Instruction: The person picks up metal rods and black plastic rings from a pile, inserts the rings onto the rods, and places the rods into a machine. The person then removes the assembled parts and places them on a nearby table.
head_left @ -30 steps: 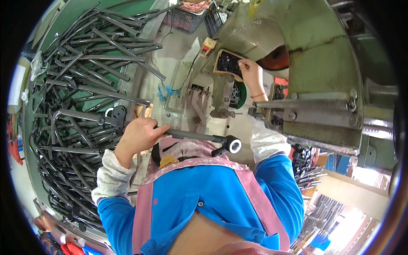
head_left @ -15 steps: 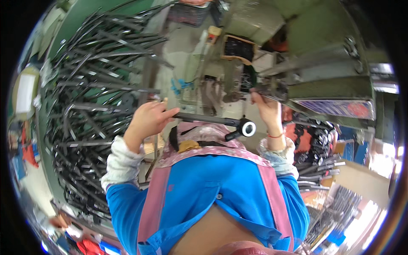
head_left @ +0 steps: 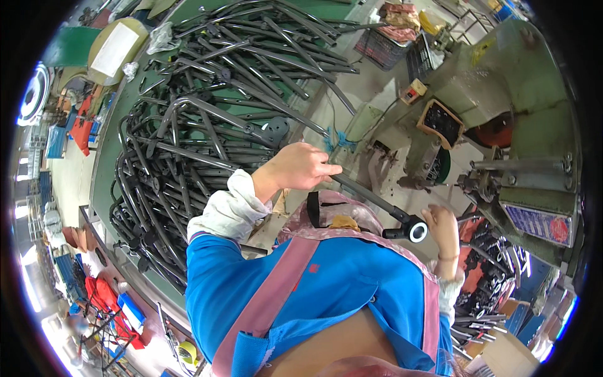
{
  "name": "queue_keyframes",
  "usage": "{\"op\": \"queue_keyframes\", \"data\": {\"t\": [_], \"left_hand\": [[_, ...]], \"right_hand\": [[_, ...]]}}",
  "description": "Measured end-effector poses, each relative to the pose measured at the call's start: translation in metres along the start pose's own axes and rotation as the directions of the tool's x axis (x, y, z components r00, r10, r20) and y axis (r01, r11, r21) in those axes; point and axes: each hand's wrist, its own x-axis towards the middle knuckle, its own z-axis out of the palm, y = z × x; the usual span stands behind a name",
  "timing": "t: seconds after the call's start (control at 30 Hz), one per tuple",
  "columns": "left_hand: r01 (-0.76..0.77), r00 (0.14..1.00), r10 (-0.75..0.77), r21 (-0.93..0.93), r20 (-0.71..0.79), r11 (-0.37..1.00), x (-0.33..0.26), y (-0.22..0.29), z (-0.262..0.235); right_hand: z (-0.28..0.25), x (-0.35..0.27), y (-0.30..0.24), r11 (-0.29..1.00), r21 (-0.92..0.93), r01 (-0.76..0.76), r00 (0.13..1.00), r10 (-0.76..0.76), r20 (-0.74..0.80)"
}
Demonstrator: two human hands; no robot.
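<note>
My left hand [head_left: 303, 168] is closed around a dark bent metal tube [head_left: 370, 200] near its upper part. The tube runs down to the right and ends in a round ring fitting [head_left: 414, 231]. My right hand [head_left: 441, 227] is beside that ring end, its fingers touching it; whether it grips is unclear. Both hands hold the tube in front of my blue top and pink apron, just ahead of a green press machine [head_left: 502, 113].
A large heap of dark bent tubes [head_left: 201, 125] lies on a green table [head_left: 100, 176] to my left. More tubes [head_left: 490, 264] are stacked low on the right. A wire basket [head_left: 383, 47] and cloths sit at the back.
My right hand has come down from the machine to the ring end of the tube. The view has swung, and my left hand keeps its hold on the tube.
</note>
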Motion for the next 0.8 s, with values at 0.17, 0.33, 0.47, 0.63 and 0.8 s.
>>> {"op": "queue_keyframes", "data": {"t": [0.17,0.33,0.47,0.63,0.8], "left_hand": [[0.001,1.000,0.000,-0.017,0.023,1.000,0.002,-0.006,-0.021],[-0.048,0.996,0.044,0.052,0.077,0.997,0.017,-0.010,-0.043],[-0.147,0.955,0.163,0.085,-0.247,0.986,0.035,-0.023,-0.068],[0.369,0.728,-0.234,0.081,-0.644,0.926,0.017,-0.094,-0.075],[0.639,0.769,-0.486,0.513,-0.415,0.574,0.016,-0.206,-0.063]], "right_hand": [[-0.005,-0.030,-0.039,0.742,0.648,0.174,0.983,-0.167,-0.073],[0.022,-0.024,-0.079,0.750,0.661,0.039,0.999,-0.029,-0.027],[0.026,-0.034,-0.085,0.648,0.754,-0.102,0.983,0.182,-0.024],[0.042,-0.039,-0.077,0.401,0.899,-0.174,0.951,0.306,0.048],[0.033,-0.037,-0.095,0.293,0.945,-0.148,0.918,0.396,0.021]]}}
